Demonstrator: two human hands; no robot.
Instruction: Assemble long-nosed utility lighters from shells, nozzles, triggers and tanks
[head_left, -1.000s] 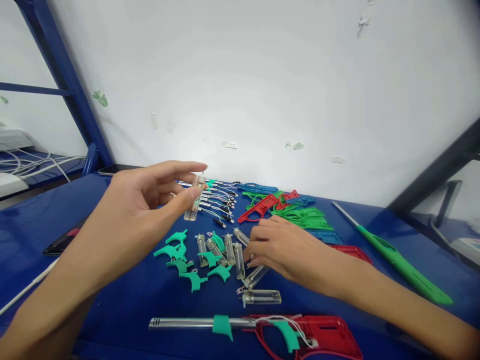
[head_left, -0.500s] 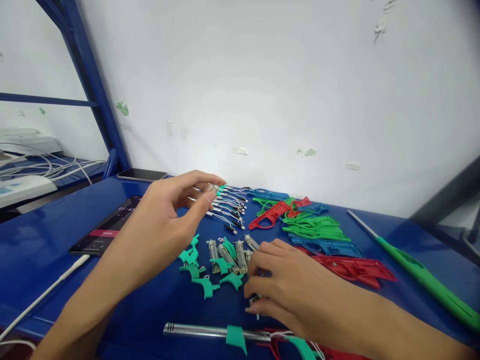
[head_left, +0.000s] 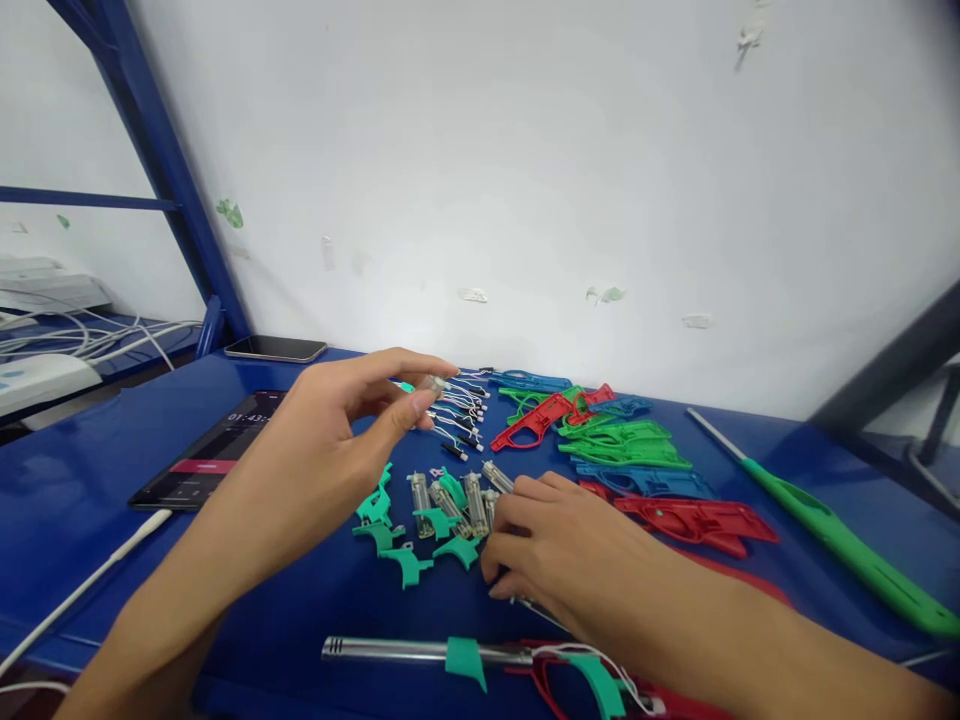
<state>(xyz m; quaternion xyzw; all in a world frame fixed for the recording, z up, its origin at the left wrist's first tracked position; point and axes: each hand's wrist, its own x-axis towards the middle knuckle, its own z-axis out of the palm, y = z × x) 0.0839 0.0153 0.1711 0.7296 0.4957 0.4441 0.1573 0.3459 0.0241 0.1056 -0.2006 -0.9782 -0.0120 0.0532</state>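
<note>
My left hand (head_left: 367, 400) pinches a small clear lighter fuel tank (head_left: 434, 384) between thumb and fingers, above the table; most of it is hidden. My right hand (head_left: 536, 545) has its fingers curled down at the right side of a pile of clear fuel tanks (head_left: 420, 503); what they close on is hidden. Teal triggers (head_left: 409, 566) lie among and beside the tanks. In front, a metal lighter tube (head_left: 390, 650) with a teal trigger (head_left: 466, 660) across it leads to a red handle half (head_left: 551, 690) with white wires.
Wired igniters (head_left: 465, 410) lie behind my left hand. Red, green and blue handle halves (head_left: 630, 440) are heaped at the back right. A green long lighter (head_left: 832, 535) lies at the right. A phone (head_left: 202, 460) with a white cable is at the left, another phone (head_left: 276, 348) behind it.
The view has shifted slightly. My right hand has moved a little left and its fingers have curled in more. My left hand still holds the fuel tank.
</note>
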